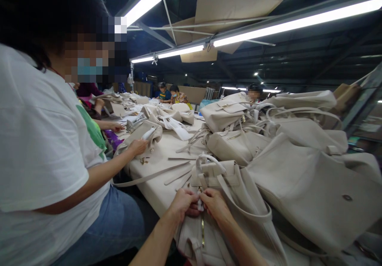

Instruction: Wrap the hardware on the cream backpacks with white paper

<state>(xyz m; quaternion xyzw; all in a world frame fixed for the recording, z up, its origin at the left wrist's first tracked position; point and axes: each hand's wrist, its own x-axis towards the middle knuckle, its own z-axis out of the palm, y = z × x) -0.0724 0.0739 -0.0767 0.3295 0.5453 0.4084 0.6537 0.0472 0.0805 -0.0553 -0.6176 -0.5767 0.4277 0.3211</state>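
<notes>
A beige bag [235,182] with straps and a gold zipper [203,232] lies on the table edge in front of me. My left hand [186,204] is closed in a pinch on a small white piece [200,205] just above the zipper. From the other side my right hand [213,202] pinches at the same piece, its fingertips close to those of my left hand. What the piece is exactly is too small to tell. A pale looped strap [209,158] rises from the bag beyond my hands.
Beige bags [313,178] are heaped along the right. Loose straps [179,170] lie on the pale table [161,178] ahead. A person in a white shirt [44,138] sits close on the left, handling another bag [143,134]. More people sit farther back.
</notes>
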